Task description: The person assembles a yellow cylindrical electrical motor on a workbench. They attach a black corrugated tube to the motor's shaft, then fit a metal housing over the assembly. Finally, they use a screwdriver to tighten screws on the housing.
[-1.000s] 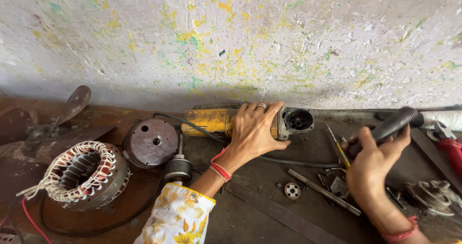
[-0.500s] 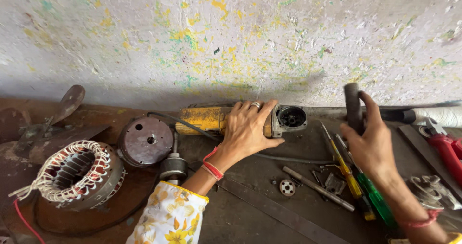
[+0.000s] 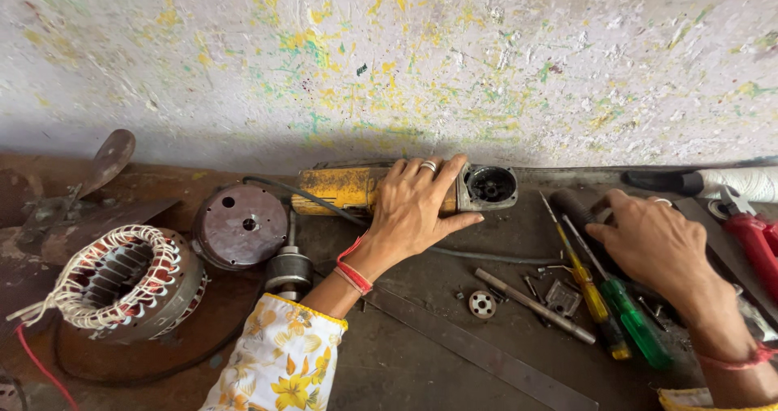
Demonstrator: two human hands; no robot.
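Right hand (image 3: 656, 241) lowered from raised position, now fingers curled on dark handle (image 3: 577, 208) at table (image 3: 405, 362); left hand (image 3: 417, 208) clamped over yellow angle grinder (image 3: 340, 188) lying against wall; screwdrivers (image 3: 596, 293) just beside right hand.

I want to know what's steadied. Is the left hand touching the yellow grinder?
Touching: the head view shows the left hand laid over the yellow grinder, fingers wrapped across its body.

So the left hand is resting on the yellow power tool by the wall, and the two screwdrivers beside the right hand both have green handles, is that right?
Not quite. In the head view the left hand does rest on the yellow power tool, but the two screwdrivers near the right hand differ: one has a yellow handle, the other a green handle.
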